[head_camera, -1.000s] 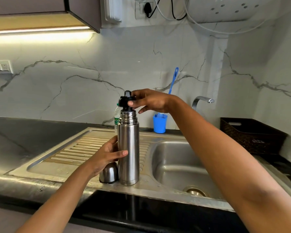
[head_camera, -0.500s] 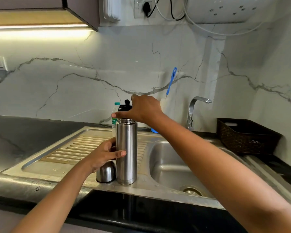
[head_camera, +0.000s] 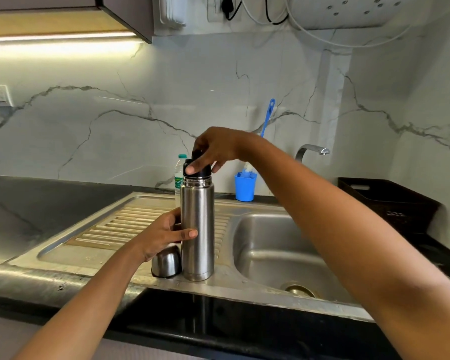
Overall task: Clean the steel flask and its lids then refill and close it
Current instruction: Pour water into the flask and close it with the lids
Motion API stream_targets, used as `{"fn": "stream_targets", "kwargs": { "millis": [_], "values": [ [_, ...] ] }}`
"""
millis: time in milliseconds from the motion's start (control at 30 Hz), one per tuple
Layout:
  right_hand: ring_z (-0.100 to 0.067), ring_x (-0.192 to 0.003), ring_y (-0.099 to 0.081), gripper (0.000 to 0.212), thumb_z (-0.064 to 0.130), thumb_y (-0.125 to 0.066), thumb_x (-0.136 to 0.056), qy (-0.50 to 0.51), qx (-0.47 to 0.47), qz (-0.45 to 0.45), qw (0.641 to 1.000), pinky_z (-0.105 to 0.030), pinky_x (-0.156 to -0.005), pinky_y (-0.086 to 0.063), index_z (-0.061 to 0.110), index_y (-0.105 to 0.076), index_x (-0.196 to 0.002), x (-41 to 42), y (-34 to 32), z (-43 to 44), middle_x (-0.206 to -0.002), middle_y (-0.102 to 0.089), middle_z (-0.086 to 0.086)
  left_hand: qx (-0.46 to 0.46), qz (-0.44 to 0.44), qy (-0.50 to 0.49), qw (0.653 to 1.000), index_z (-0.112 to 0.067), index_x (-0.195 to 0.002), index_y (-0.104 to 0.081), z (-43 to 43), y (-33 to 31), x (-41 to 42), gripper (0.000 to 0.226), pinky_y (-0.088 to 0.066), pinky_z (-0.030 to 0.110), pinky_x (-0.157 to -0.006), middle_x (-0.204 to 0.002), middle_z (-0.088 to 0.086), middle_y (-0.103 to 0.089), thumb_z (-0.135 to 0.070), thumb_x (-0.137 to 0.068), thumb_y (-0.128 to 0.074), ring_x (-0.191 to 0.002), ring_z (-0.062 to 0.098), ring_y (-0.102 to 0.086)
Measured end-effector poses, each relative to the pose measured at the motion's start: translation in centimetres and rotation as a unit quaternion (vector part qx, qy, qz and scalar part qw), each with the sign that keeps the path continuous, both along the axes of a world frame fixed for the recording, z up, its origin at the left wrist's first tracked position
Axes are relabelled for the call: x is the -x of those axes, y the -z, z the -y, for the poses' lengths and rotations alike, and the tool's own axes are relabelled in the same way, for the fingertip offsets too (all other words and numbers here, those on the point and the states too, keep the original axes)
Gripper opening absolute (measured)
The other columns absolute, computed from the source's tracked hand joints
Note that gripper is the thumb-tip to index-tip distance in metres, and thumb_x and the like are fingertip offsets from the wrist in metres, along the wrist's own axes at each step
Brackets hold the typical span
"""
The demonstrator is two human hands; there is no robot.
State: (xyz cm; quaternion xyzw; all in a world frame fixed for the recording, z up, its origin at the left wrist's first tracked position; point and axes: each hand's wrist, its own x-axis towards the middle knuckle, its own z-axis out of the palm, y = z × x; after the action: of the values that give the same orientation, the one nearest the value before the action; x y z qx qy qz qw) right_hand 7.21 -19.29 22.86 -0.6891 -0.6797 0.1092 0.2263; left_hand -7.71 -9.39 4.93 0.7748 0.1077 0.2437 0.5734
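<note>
A tall steel flask [head_camera: 198, 229] stands upright on the front edge of the sink's draining board [head_camera: 109, 229]. My left hand [head_camera: 164, 233] grips its body from the left side. A black inner lid [head_camera: 196, 170] sits in the flask's mouth, and my right hand [head_camera: 216, 149] holds it from above with thumb and fingers curled round it. The steel outer cap [head_camera: 166, 262] lies on the board just left of the flask's base, below my left hand.
The sink bowl [head_camera: 276, 255] with its drain [head_camera: 299, 289] lies to the right, under a tap [head_camera: 313, 150]. A blue cup [head_camera: 245, 187] with a blue brush [head_camera: 268, 118] and a small plastic bottle [head_camera: 179, 175] stand behind the flask. A dark basket [head_camera: 385, 201] sits far right.
The black lid has come down from above the flask's neck into its mouth. My right hand has shifted its hold on top of it. My left hand stays on the body.
</note>
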Motion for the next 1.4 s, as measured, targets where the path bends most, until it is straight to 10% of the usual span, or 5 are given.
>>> {"fn": "stream_targets", "kwargs": {
  "millis": [133,400,667,800,1400],
  "values": [
    [-0.016,-0.069,-0.055,0.069,0.080,-0.048,-0.072,0.162,-0.096,0.332,0.924,-0.026,-0.061,-0.041,0.011,-0.052,-0.078,2.6,1.0,-1.1,-0.072,-0.053,0.000,0.006,0.006,-0.004,1.000,-0.022,-0.120,-0.055,0.1,0.1,0.0,0.096,-0.054,0.024,-0.076,-0.110,-0.002,-0.070,-0.053,-0.036,-0.091,-0.103,0.015,-0.065],
    [-0.015,-0.124,-0.048,0.052,0.009,-0.064,-0.087,-0.092,0.125,-0.091,0.984,-0.030,-0.099,-0.045,0.023,-0.046,-0.133,-2.0,-0.6,0.4,-0.136,-0.048,0.003,0.013,0.005,0.002,1.000,-0.019,-0.122,-0.055,0.0,0.0,-0.1,0.098,-0.054,0.025,-0.078,-0.114,0.001,-0.069,-0.051,-0.037,-0.092,-0.106,0.017,-0.065],
    [-0.015,-0.067,-0.056,0.068,0.081,-0.039,-0.076,0.129,-0.065,0.347,0.927,-0.028,-0.066,-0.045,0.014,-0.053,-0.072,1.7,0.9,-1.8,-0.073,-0.058,-0.002,-0.003,-0.002,0.003,1.000,-0.020,-0.124,-0.054,-0.1,0.1,0.0,0.100,-0.053,0.027,-0.079,-0.115,0.001,-0.068,-0.054,-0.038,-0.090,-0.107,0.017,-0.064],
    [-0.014,-0.112,-0.054,0.055,0.053,-0.044,-0.092,-0.010,0.127,-0.052,0.990,-0.035,-0.093,-0.047,0.018,-0.045,-0.135,-1.8,-1.5,0.2,-0.136,-0.051,-0.002,-0.004,-0.017,0.010,1.000,-0.020,-0.121,-0.054,-0.2,-0.1,0.1,0.097,-0.054,0.028,-0.081,-0.112,-0.002,-0.070,-0.054,-0.037,-0.090,-0.106,0.017,-0.065],
    [-0.014,-0.130,-0.043,0.063,0.023,-0.063,-0.084,-0.112,0.049,-0.299,0.946,-0.037,-0.109,-0.034,0.018,-0.037,-0.141,-3.2,3.5,0.2,-0.140,-0.047,0.003,-0.015,-0.024,0.004,1.000,-0.022,-0.121,-0.054,-0.1,-0.4,0.2,0.095,-0.054,0.026,-0.079,-0.114,-0.004,-0.069,-0.054,-0.039,-0.090,-0.107,0.015,-0.064]
  ]
}}
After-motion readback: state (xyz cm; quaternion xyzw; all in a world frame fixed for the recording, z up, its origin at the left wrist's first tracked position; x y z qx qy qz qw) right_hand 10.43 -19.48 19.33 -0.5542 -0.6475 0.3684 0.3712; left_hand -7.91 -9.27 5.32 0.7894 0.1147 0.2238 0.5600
